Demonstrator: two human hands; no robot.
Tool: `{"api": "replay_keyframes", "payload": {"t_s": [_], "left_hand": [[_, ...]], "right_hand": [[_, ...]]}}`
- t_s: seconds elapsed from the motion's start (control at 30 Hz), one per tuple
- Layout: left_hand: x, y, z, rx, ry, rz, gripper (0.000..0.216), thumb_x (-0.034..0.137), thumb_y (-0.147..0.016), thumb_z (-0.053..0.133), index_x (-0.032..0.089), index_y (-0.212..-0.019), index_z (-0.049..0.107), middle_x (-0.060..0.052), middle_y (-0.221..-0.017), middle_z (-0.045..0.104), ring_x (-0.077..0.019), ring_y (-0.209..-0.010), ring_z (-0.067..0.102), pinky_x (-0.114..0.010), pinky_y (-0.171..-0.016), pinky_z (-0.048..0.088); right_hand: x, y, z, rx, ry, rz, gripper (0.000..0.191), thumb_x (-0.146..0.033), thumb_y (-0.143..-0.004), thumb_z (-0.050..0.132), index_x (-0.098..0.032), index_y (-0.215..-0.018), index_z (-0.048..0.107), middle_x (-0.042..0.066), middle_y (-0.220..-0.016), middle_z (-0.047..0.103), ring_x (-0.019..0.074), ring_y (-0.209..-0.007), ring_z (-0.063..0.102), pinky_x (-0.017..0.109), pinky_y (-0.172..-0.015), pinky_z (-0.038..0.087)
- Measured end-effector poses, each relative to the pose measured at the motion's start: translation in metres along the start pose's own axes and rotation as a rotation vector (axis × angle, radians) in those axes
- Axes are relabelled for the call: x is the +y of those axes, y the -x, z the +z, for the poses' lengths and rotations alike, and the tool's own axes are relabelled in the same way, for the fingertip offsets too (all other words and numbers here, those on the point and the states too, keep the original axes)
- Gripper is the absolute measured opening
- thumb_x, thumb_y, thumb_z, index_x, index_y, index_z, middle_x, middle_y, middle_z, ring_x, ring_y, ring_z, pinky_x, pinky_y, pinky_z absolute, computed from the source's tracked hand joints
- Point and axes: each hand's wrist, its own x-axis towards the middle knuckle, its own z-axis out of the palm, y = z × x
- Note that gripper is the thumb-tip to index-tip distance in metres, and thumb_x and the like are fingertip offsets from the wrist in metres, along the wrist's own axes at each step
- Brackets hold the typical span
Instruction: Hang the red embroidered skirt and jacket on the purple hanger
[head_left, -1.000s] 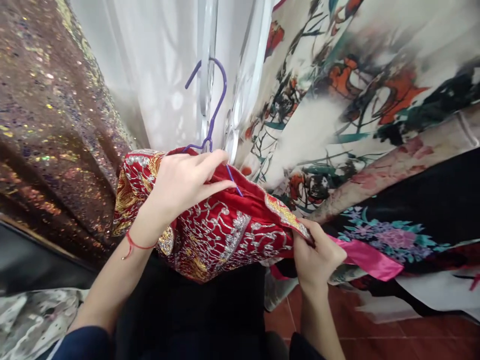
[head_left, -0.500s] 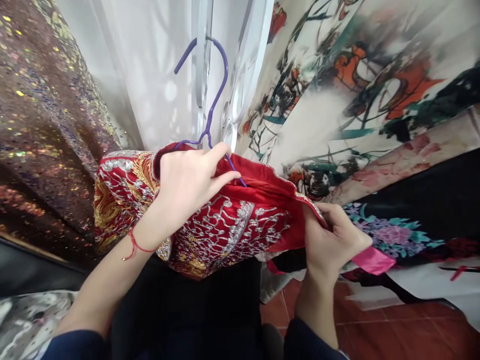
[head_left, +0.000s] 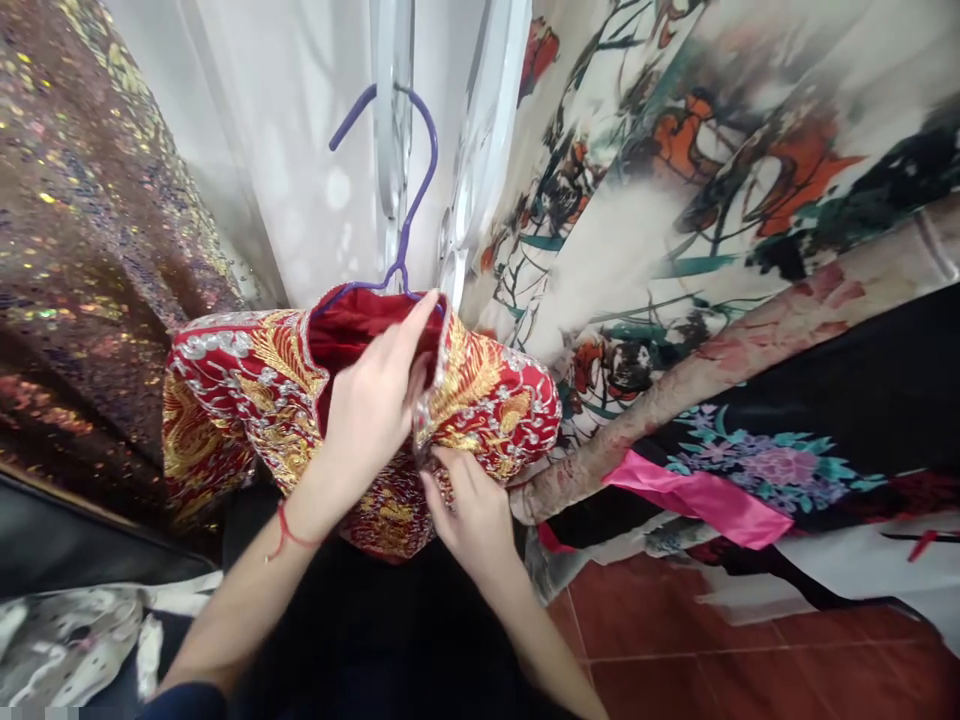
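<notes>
- Fingers of the left hand [head_left: 375, 400] close on the collar opening of the red embroidered jacket [head_left: 247, 390], thumb and fingertips pinching the edge near the neck, just under the stem of the purple hanger [head_left: 409, 190].
- The right hand [head_left: 469, 510] is lower, curled shut on the front edge of the same jacket, where the two front panels meet.
- The jacket sits on the hanger, in the middle of the view and close to the person's body; gold and silver embroidery covers both shoulders.
- The hanger hook is up beside a white metal rail [head_left: 391, 150], but I cannot tell if it rests on it.
- To my judgement the step in hand is closing and arranging the front of the jacket on the hanger. The next move calls for a steady hold at the collar while the other hand lines up the front edges.
- Around it hang a brown sequin fabric [head_left: 90, 230], a white printed robe [head_left: 675, 200] and a pink sash [head_left: 705, 495]; red floor tiles [head_left: 712, 640] are below.
</notes>
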Motion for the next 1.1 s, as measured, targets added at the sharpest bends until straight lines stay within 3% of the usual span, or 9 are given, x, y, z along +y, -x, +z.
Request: {"api": "replay_keyframes", "payload": {"t_s": [0.1,0.2,0.3,0.37,0.5,0.63,0.87,0.97,1.1], "left_hand": [[0.008,0.058,0.018,0.202,0.127,-0.117,0.044,0.018,-0.100,0.048,0.019,-0.144,0.049,-0.013,-0.127,0.068,-0.0201,-0.117,0.068,-0.035,-0.097,0.058],[0.017,0.121,0.058,0.445,0.192,-0.206,0.035,0.024,-0.094,0.062,0.020,-0.128,0.056,-0.014,-0.127,0.064,-0.0266,-0.125,0.063,-0.046,-0.104,0.055],[0.016,0.167,0.106,0.223,0.304,-0.422,0.049,0.037,-0.087,0.076,0.018,-0.128,0.058,-0.013,-0.115,0.069,-0.0260,-0.110,0.068,-0.042,-0.096,0.058],[0.005,0.184,0.129,0.023,0.428,-0.466,0.038,0.039,-0.090,0.074,0.018,-0.120,0.066,-0.012,-0.113,0.072,-0.0263,-0.110,0.068,-0.043,-0.099,0.056],[-0.030,0.197,0.140,-0.101,0.636,-0.507,0.022,0.039,-0.097,0.064,0.020,-0.099,0.075,-0.010,-0.114,0.075,-0.0245,-0.111,0.069,-0.041,-0.104,0.053],[-0.052,0.195,0.129,-0.102,0.775,-0.647,0.034,0.045,-0.096,0.063,0.021,-0.117,0.073,-0.010,-0.120,0.075,-0.0247,-0.117,0.069,-0.040,-0.111,0.050],[-0.053,0.175,0.117,-0.034,0.830,-0.737,0.043,0.052,-0.094,0.063,0.022,-0.125,0.070,-0.009,-0.130,0.071,-0.0249,-0.125,0.065,-0.037,-0.115,0.047],[-0.061,0.173,0.123,0.042,0.822,-0.786,0.047,0.056,-0.092,0.064,0.021,-0.123,0.068,-0.010,-0.125,0.072,-0.0238,-0.117,0.068,-0.036,-0.109,0.050],[-0.079,0.186,0.137,0.116,0.778,-0.900,0.046,0.059,-0.088,0.067,0.018,-0.108,0.068,-0.009,-0.107,0.073,-0.0210,-0.101,0.069,-0.032,-0.098,0.054]], "right_hand": [[0.030,-0.005,-0.037,0.165,-0.073,-0.069,0.018,-0.012,-0.094,0.059,-0.021,-0.109,0.066,0.007,-0.093,0.074,0.0193,-0.085,0.071,0.031,-0.079,0.057],[0.071,-0.013,-0.062,0.391,0.077,0.031,0.023,-0.016,-0.093,0.061,-0.021,-0.115,0.065,0.010,-0.101,0.071,0.0226,-0.096,0.068,0.037,-0.084,0.056],[0.107,-0.014,-0.061,0.266,-0.002,0.190,0.042,-0.034,-0.098,0.057,-0.018,-0.136,0.055,0.016,-0.126,0.067,0.0278,-0.115,0.065,0.044,-0.094,0.054],[0.122,-0.006,-0.055,0.111,-0.134,0.295,0.042,-0.041,-0.103,0.045,-0.018,-0.137,0.054,0.015,-0.124,0.069,0.0260,-0.110,0.067,0.041,-0.092,0.054],[0.132,0.020,-0.044,0.008,-0.260,0.426,0.038,-0.043,-0.106,0.035,-0.019,-0.114,0.064,0.009,-0.102,0.073,0.0223,-0.094,0.068,0.035,-0.083,0.052],[0.127,0.030,-0.044,-0.050,-0.359,0.404,0.025,-0.041,-0.101,0.051,-0.020,-0.097,0.064,0.005,-0.091,0.068,0.0193,-0.086,0.065,0.032,-0.080,0.051],[0.080,0.032,-0.071,0.423,-0.077,0.207,0.014,-0.019,-0.088,0.072,-0.020,-0.083,0.059,-0.002,-0.077,0.056,0.0130,-0.069,0.053,0.028,-0.068,0.044],[0.072,0.045,-0.070,0.335,-0.125,0.125,0.018,-0.021,-0.082,0.078,-0.022,-0.086,0.060,0.001,-0.088,0.061,0.0170,-0.081,0.060,0.032,-0.077,0.048],[0.088,0.063,-0.052,0.147,-0.454,0.371,0.044,-0.049,-0.091,0.064,-0.025,-0.125,0.055,0.012,-0.129,0.060,0.0283,-0.121,0.060,0.046,-0.100,0.049]]}}
